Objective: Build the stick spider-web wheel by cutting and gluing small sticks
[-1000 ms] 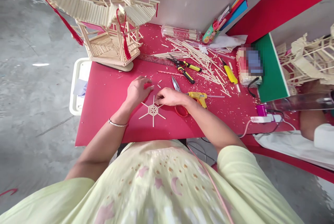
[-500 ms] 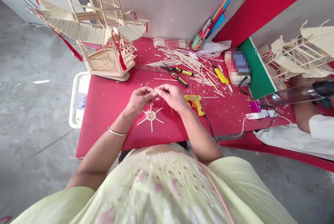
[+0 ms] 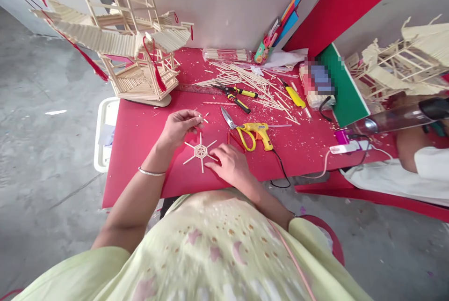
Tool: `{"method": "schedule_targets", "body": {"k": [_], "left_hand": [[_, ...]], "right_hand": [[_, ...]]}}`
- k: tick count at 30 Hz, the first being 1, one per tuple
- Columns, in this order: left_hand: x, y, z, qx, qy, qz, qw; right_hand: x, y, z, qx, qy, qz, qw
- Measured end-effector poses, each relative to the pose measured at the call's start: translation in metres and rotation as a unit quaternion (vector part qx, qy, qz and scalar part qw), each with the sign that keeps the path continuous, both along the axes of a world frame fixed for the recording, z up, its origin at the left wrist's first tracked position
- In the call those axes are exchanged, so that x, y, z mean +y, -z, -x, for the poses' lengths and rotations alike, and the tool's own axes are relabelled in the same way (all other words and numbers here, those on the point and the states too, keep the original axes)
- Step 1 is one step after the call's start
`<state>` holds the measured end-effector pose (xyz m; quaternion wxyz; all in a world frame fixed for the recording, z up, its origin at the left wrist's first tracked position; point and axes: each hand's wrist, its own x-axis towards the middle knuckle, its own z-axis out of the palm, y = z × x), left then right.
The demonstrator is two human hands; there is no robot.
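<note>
My left hand (image 3: pixel 183 127) is closed in a pinch above the table, with a short pale stick piece (image 3: pixel 200 116) at its fingertips. Just beyond these fingers are small stick offcuts (image 3: pixel 206 121). Flat on the red table lies a six-spoked wooden stick frame (image 3: pixel 201 152) with a hexagonal centre. My right hand (image 3: pixel 229 163) rests low at the frame's right side, thumb and forefinger apart around the end of one spoke; whether they touch it I cannot tell. Yellow-handled scissors (image 3: pixel 247 138) lie beyond that hand, beside a yellow glue gun (image 3: pixel 258 133).
Pliers (image 3: pixel 238 97), a yellow utility knife (image 3: pixel 295 97) and loose sticks (image 3: pixel 250 78) lie farther back. A stick pagoda model (image 3: pixel 140 76) stands at the back left, a pen cup (image 3: pixel 262 53) by the wall. A co-worker's arm (image 3: pixel 407 151) is at right.
My right hand has left my left hand and dropped to the spoked frame's right side, uncovering the scissors. My left hand has shifted slightly left, still pinching.
</note>
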<state>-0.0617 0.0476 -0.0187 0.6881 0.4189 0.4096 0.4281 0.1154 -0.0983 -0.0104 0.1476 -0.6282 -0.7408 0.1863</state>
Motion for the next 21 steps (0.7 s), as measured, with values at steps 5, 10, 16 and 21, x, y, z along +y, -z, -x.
{"method": "schedule_targets", "body": {"k": [5, 10, 16, 21], "left_hand": [[0.001, 0.003, 0.005, 0.025, 0.004, -0.001, 1.0], [-0.003, 0.005, 0.006, 0.025, -0.001, -0.002, 1.0], [-0.023, -0.01, 0.003, 0.002, 0.038, 0.018, 0.999], [-0.04, -0.016, -0.006, -0.024, 0.083, 0.068, 0.994]], "right_hand": [[-0.008, 0.019, -0.002, -0.072, 0.018, -0.001, 0.997], [0.012, 0.018, -0.005, -0.104, 0.023, -0.021, 0.994], [0.028, -0.004, -0.008, 0.12, 0.082, -0.075, 0.987], [0.04, -0.025, -0.01, 0.278, 0.057, -0.085, 0.955]]}}
